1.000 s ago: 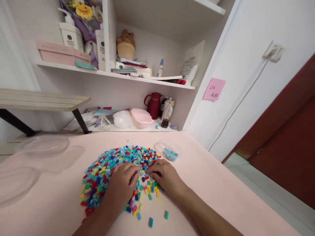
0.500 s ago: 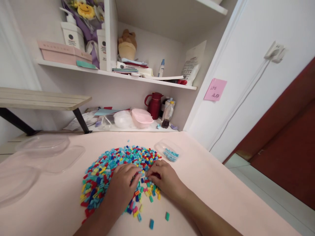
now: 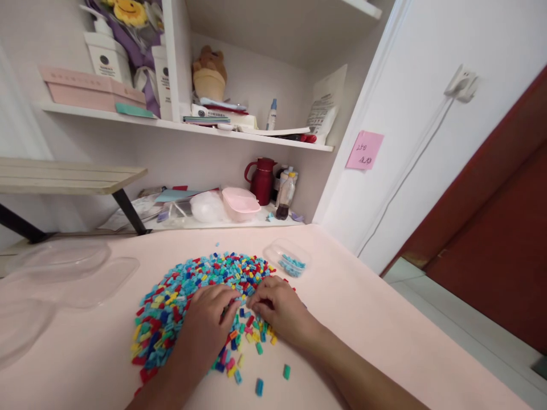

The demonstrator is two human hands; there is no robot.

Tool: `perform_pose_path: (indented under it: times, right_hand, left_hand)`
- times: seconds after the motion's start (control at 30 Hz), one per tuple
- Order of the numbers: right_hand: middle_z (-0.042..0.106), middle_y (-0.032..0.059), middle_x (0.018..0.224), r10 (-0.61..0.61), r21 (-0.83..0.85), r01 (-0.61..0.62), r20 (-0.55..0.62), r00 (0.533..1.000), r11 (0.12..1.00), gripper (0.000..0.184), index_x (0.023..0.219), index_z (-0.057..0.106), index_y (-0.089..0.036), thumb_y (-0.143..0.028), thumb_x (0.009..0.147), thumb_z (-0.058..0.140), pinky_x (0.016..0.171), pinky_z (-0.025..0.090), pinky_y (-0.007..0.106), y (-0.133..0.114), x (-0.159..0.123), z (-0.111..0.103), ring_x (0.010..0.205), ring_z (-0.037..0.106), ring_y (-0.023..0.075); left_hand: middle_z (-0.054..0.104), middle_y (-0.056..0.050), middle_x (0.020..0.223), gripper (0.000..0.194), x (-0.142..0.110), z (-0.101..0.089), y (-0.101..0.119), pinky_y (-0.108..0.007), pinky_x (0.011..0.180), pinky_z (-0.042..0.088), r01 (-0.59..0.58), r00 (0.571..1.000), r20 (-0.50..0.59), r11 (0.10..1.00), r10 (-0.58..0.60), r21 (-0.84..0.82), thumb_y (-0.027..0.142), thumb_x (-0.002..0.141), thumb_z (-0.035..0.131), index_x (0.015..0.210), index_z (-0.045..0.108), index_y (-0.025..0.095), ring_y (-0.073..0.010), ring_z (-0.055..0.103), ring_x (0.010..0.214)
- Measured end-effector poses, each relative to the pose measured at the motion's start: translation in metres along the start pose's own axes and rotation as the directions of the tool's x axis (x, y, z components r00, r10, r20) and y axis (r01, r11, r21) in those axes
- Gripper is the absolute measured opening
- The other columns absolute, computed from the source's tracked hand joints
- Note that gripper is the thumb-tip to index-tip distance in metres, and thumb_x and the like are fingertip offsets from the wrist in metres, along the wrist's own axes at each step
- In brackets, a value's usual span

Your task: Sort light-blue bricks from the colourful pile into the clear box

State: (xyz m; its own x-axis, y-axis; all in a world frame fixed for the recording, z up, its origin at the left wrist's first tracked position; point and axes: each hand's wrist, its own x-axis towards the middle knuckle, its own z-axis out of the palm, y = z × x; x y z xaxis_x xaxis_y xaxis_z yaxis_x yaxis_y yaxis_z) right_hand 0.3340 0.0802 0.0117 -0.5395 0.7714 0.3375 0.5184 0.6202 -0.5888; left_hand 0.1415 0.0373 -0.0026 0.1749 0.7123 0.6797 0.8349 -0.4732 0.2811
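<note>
Loose blocks [image 3: 200, 273] lie heaped on the desk [image 3: 350, 324] around the curled left hand [image 3: 207, 319] and right hand [image 3: 280, 304], whether the fingers [image 3: 222, 293] pinch any I can't tell; light, shallow touches where blocks thin out seem wisest.

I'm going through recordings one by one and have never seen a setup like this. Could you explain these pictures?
There is no machine here: you see a person's bare left hand and right hand. Every picture comes from one camera worn on the head, looking forward and down. On the pink tabletop lies a wide heap of small coloured pieces. Beyond the right hand sits a clear container with blue pieces inside; clear plasticware lies off to the left. Both hands are at the heap, their fingertips facing each other. Whether either pinches a piece is too small to tell.
</note>
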Motion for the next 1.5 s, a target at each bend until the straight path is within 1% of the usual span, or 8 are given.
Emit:
perform_pose_path:
  times: [0.17, 0.7, 0.83, 1.0, 1.13, 1.3, 1.4, 1.5]
  right_hand:
    - [0.070, 0.0014, 0.088, -0.031, -0.060, 0.033, 0.025, 0.999, 0.998, 0.011, 0.087, 0.075, -0.027, -0.020, 0.080, 0.072, 0.083, 0.042, 0.033, -0.003, -0.003, 0.003, 0.089, 0.059, 0.0198]
    - [0.070, -0.0009, 0.081, -0.043, -0.006, 0.043, 0.017, 0.999, 0.999, 0.016, 0.074, 0.069, -0.023, -0.007, 0.075, 0.067, 0.080, 0.043, 0.029, -0.009, -0.001, -0.001, 0.083, 0.060, 0.0173]
    - [0.070, 0.0016, 0.083, -0.045, -0.063, 0.035, -0.172, 0.984, 0.997, 0.012, 0.076, 0.069, -0.023, -0.014, 0.082, 0.063, 0.085, 0.043, 0.035, -0.006, 0.004, -0.028, 0.084, 0.061, 0.0194]
    - [0.069, 0.0062, 0.092, 0.013, -0.088, -0.069, -0.522, 0.853, 0.994, 0.010, 0.086, 0.068, -0.023, -0.027, 0.087, 0.058, 0.081, 0.046, 0.039, 0.018, 0.006, -0.068, 0.090, 0.060, 0.0241]
    - [0.065, 0.0075, 0.104, 0.092, -0.054, -0.158, -0.611, 0.786, 0.986, 0.022, 0.108, 0.065, -0.023, -0.029, 0.087, 0.057, 0.082, 0.047, 0.040, 0.039, 0.008, -0.076, 0.092, 0.060, 0.0234]
    - [0.069, 0.0080, 0.096, 0.052, -0.013, -0.071, -0.549, 0.834, 0.997, 0.021, 0.100, 0.068, -0.022, -0.027, 0.091, 0.050, 0.083, 0.047, 0.039, 0.022, 0.008, -0.057, 0.091, 0.062, 0.0238]
    - [0.072, 0.0041, 0.091, -0.011, 0.055, 0.035, -0.378, 0.926, 0.998, 0.020, 0.095, 0.070, -0.025, -0.026, 0.092, 0.050, 0.080, 0.048, 0.032, -0.004, 0.004, -0.035, 0.085, 0.065, 0.0202]
    - [0.074, 0.0018, 0.098, -0.166, 0.032, 0.179, -0.251, 0.954, 0.983, 0.022, 0.108, 0.068, -0.030, -0.028, 0.091, 0.054, 0.084, 0.047, 0.029, -0.022, 0.000, -0.011, 0.090, 0.066, 0.0192]
  left_hand:
    - [0.075, 0.000, 0.089, 0.015, 0.000, -0.001, 0.002, -0.038, 0.083, 0.050, 0.013, 1.000, 0.003, 1.000, -0.013, -0.008, 0.024, 0.087, 0.054, 0.089, 0.068, 0.025, -0.0190, 0.069, 0.085]
    - [0.075, 0.000, 0.087, 0.015, 0.000, 0.000, -0.001, -0.038, 0.081, 0.051, -0.015, 0.999, -0.038, 1.000, 0.015, 0.002, 0.025, 0.086, 0.055, 0.088, 0.069, 0.026, -0.0190, 0.069, 0.082]
    - [0.076, 0.000, 0.087, 0.016, 0.000, 0.002, -0.005, -0.037, 0.081, 0.052, -0.022, 0.999, -0.036, 1.000, 0.022, 0.011, 0.029, 0.087, 0.054, 0.087, 0.070, 0.027, -0.0191, 0.070, 0.082]
    - [0.076, 0.001, 0.087, 0.015, -0.001, 0.003, -0.007, -0.039, 0.079, 0.053, -0.039, 0.998, -0.054, 0.999, 0.041, 0.033, 0.029, 0.086, 0.056, 0.088, 0.070, 0.027, -0.0204, 0.071, 0.081]
    - [0.076, 0.001, 0.086, 0.015, -0.001, 0.004, -0.009, -0.038, 0.075, 0.054, -0.078, 0.993, -0.084, 0.995, 0.084, 0.070, 0.029, 0.086, 0.056, 0.088, 0.071, 0.027, -0.0207, 0.071, 0.079]
    - [0.077, 0.002, 0.084, 0.017, -0.001, 0.003, -0.010, -0.035, 0.071, 0.055, -0.123, 0.979, -0.149, 0.986, 0.139, 0.115, 0.034, 0.089, 0.055, 0.089, 0.070, 0.028, -0.0190, 0.071, 0.077]
    - [0.077, 0.003, 0.084, 0.018, 0.004, -0.001, -0.010, -0.032, 0.068, 0.055, -0.168, 0.956, -0.216, 0.975, 0.198, 0.148, 0.038, 0.090, 0.052, 0.090, 0.069, 0.029, -0.0172, 0.071, 0.076]
    - [0.076, 0.005, 0.079, 0.017, 0.010, -0.006, -0.014, -0.029, 0.066, 0.055, -0.272, 0.918, -0.257, 0.951, 0.303, 0.150, 0.039, 0.091, 0.052, 0.090, 0.067, 0.031, -0.0147, 0.071, 0.071]
